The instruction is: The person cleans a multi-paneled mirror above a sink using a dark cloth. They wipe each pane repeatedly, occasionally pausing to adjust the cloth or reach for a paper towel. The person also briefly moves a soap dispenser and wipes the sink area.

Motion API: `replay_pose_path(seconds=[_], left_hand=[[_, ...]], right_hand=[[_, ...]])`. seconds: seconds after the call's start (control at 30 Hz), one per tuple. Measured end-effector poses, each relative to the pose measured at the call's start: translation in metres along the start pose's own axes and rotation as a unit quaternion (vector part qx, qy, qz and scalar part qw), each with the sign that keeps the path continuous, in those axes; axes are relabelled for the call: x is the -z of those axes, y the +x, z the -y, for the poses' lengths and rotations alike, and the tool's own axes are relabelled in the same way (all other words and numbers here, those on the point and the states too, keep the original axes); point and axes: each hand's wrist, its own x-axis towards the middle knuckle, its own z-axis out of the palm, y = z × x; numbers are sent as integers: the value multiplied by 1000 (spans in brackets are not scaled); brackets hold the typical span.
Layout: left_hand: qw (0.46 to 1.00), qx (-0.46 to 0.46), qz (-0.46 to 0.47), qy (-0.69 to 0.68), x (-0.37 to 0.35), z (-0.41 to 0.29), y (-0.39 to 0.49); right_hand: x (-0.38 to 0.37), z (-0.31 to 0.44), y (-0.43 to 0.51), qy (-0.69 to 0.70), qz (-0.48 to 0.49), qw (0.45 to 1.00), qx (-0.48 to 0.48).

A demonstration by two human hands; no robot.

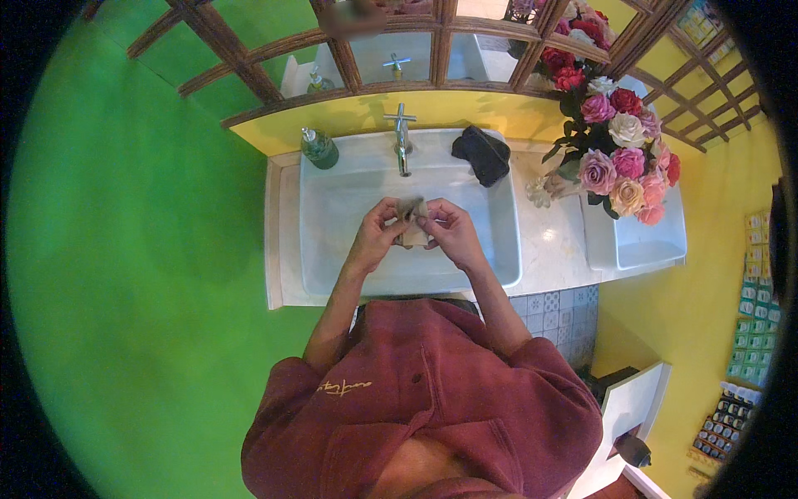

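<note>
Over the white rectangular washbasin [336, 212], my left hand [373, 232] and my right hand [456, 234] meet at a small beige piece of fabric [414, 237]. Each hand pinches one side of it between thumb and fingers. Its upper part is greyish and bunched, with a dark patch; its lower part hangs flatter. What exactly the piece is, I cannot tell. Just beyond my hands rises a chrome tap [402, 146] with a cross handle, and no water stream shows. A crumpled dark cloth [482, 156] lies over the basin's back right corner.
A green soap dispenser [320, 151] stands at the basin's back left corner. To the right, a rose bouquet [626, 153] leans over the pale counter [552, 249] and a second basin [651, 249]. Wood-framed mirror panes [393, 59] line the back. Packaged goods [757, 318] hang on the right wall.
</note>
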Motion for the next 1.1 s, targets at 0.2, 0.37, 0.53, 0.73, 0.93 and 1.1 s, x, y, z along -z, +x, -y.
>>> replay_pose_path(seconds=[0.2,0.37,0.53,0.73,0.93,1.1], left_hand=[[997,-19,49,50,33,9,7],[991,88,72,-76,35,4,9],[994,99,52,-1,53,50,9],[983,155,91,29,53,63,-3],[981,159,104,30,57,100,-13],[987,94,99,87,62,119,-17]], right_hand=[[1,-20,10,-6,4,1000,29],[7,-41,22,-188,39,977,89],[43,-33,65,-224,51,971,71],[171,-39,176,-563,-266,778,81],[191,-18,208,-614,-186,756,-131],[165,-24,209,-615,-201,747,-150]])
